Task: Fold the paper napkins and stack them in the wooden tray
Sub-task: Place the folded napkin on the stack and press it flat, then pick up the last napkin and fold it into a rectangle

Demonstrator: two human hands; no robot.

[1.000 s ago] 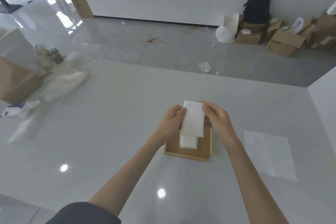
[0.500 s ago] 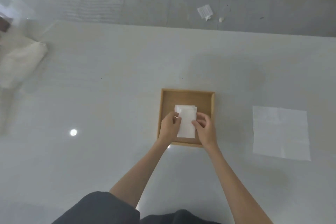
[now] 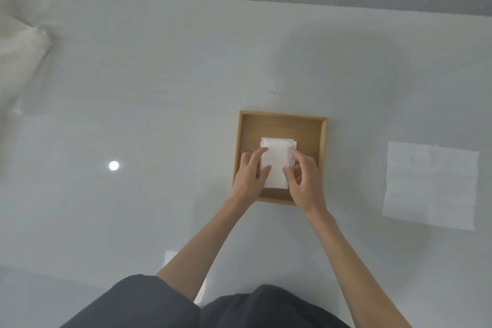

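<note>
White tabletop (image 3: 159, 114): in the wooden tray (image 3: 306, 129), the folded napkin (image 3: 277, 165) is pinched edgewise by left hand (image 3: 249, 181) and right hand (image 3: 306, 184).

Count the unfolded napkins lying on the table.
1: an unfolded napkin lies flat on the table, right of the wooden tray and apart from it. More sheets could lie hidden beneath it.

The square light-brown wooden tray (image 3: 282, 126) looks smooth and matt. The folded white paper napkin (image 3: 277, 168) lying in it is soft and matt, and so is the unfolded white paper napkin (image 3: 430, 185), which is faintly creased. The pale grey table (image 3: 159, 114) is smooth and glossy and mirrors a lamp. The dark grey clothing (image 3: 149, 303) is matt cloth.
</note>
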